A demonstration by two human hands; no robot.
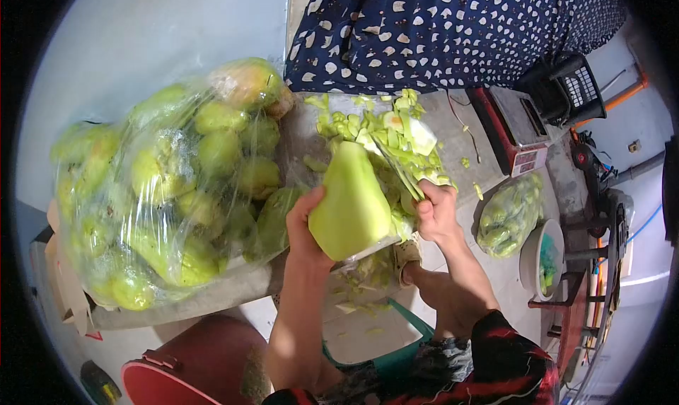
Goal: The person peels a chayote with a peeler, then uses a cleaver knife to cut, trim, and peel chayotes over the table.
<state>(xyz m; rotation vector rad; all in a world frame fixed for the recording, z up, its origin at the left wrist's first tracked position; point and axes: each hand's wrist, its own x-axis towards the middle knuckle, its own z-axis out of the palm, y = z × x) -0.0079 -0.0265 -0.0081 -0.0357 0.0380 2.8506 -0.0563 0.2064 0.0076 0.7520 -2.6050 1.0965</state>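
Note:
My left hand (308, 224) is closed around the lower left side of a large peeled green papaya (350, 203), which is tilted with its narrow end up and away from me. My right hand (437, 212) is shut on a thin-bladed knife (397, 166), just right of the papaya. The blade points up and left over a heap of green peelings (346, 125); its exact shape is partly lost among them. Left of my hands, a big clear plastic bag (163, 186) holds several unpeeled green papayas.
A red scale (511, 129) and a black basket (566, 90) stand at the right. Below them are a bag of green produce (511, 217) and a white tub (532, 263). A red bucket (205, 362) stands at lower left. A dark patterned cloth (438, 33) hangs at the back.

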